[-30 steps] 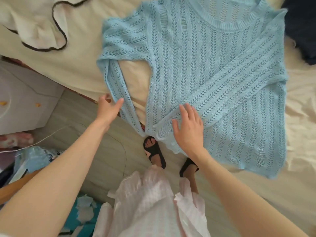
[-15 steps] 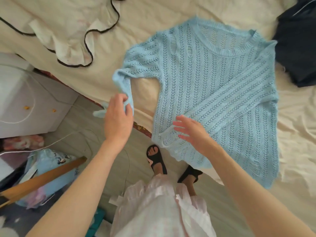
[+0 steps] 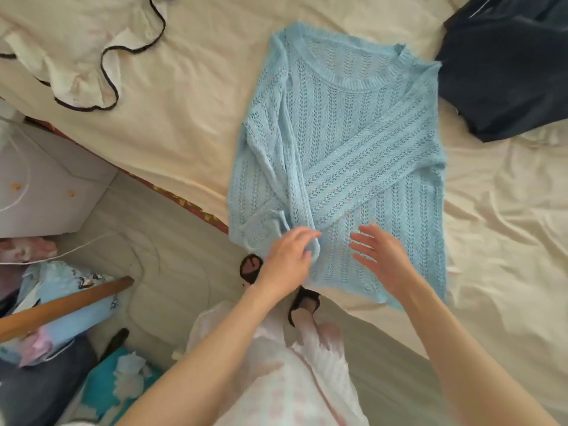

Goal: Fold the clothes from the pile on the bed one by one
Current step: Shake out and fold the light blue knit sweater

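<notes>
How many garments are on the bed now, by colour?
Light blue: 1, the sweater
White with dark trim: 1, the ruffled top
Dark navy: 1, the garment at the far right
Total: 3

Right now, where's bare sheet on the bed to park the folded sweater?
Bare sheet between the white ruffled garment and the blue sweater; more right of the sweater, below the dark garment. Crowded at the near hem, where both hands work.

Bright, soft daylight, no hard shadows or glare; cream cotton bed sheet [image 3: 190, 96] nearly overexposed at right; wide-angle bending at frame edges; slight motion blur on both hands, lower-left clutter soft.
</notes>
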A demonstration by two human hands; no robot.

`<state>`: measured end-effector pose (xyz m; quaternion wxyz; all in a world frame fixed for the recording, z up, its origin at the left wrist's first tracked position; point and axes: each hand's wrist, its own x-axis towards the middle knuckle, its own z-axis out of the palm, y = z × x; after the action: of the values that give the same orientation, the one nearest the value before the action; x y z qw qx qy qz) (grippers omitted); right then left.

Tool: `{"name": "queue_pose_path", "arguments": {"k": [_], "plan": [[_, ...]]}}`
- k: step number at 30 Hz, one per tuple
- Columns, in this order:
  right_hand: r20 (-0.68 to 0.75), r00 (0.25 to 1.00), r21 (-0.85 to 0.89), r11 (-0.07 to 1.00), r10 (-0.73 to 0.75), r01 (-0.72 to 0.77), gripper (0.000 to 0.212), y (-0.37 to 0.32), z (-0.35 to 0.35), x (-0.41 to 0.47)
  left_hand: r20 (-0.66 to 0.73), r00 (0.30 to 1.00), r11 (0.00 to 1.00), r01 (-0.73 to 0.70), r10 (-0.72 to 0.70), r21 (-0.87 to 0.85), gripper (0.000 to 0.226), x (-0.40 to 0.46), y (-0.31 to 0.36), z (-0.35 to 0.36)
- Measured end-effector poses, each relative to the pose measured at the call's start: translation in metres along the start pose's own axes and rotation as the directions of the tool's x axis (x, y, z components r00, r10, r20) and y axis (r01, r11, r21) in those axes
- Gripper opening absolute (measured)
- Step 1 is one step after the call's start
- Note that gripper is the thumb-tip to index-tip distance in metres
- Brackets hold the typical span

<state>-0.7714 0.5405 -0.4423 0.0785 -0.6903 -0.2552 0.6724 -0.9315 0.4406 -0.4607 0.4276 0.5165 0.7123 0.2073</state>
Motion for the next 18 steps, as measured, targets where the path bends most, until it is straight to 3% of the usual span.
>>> {"name": "queue_pose_path", "arguments": {"k": [1, 3, 5, 8, 10, 11, 12, 15, 16, 18], "plan": [[-0.004, 1.0, -0.039, 0.999, -0.003, 0.003, 0.021, 0.004, -0.006, 0.004, -0.126, 0.982, 0.989, 0.131, -0.139, -0.067, 0.041, 0.002, -0.006, 0.002], [0.007, 1.0, -0.112, 0.994, -0.02, 0.021, 0.015, 0.012, -0.011, 0.012, -0.261, 0.868, 0.9, 0.368, -0.422, -0.233, 0.045, 0.009, -0.021, 0.002], [0.042, 0.998, -0.173, 0.984, -0.039, 0.046, 0.016, 0.02, -0.01, 0.019, -0.218, 0.766, 0.774, 0.5, -0.604, -0.388, 0.059, 0.019, -0.033, 0.001], [0.123, 0.991, -0.223, 0.971, -0.054, 0.081, 0.015, 0.025, -0.003, 0.027, -0.054, 0.678, 0.579, 0.581, -0.734, -0.573, 0.075, 0.039, -0.044, 0.011], [0.151, 0.987, -0.229, 0.97, -0.049, 0.083, 0.017, 0.027, -0.002, 0.03, 0.001, 0.57, 0.422, 0.609, -0.821, -0.671, 0.057, 0.048, -0.044, 0.023], [0.164, 0.985, -0.228, 0.97, -0.046, 0.083, 0.017, 0.028, -0.003, 0.031, -0.022, 0.538, 0.409, 0.613, -0.843, -0.677, 0.035, 0.051, -0.042, 0.029], [0.179, 0.983, -0.225, 0.971, -0.041, 0.081, 0.017, 0.028, -0.005, 0.031, -0.06, 0.525, 0.432, 0.624, -0.849, -0.651, 0.011, 0.051, -0.036, 0.033], [0.226, 0.974, -0.23, 0.97, -0.026, 0.079, 0.021, 0.028, -0.013, 0.026, -0.223, 0.566, 0.58, 0.595, -0.794, -0.557, 0.028, 0.038, -0.011, 0.04], [0.24, 0.971, -0.247, 0.966, -0.015, 0.076, 0.023, 0.028, -0.015, 0.024, -0.223, 0.593, 0.594, 0.555, -0.773, -0.582, 0.022, 0.03, -0.001, 0.042], [0.25, 0.967, -0.272, 0.962, 0.04, 0.03, 0.029, 0.027, -0.021, 0.02, -0.127, 0.672, 0.528, 0.435, -0.729, -0.73, 0.007, 0.013, 0.021, 0.051]]}}
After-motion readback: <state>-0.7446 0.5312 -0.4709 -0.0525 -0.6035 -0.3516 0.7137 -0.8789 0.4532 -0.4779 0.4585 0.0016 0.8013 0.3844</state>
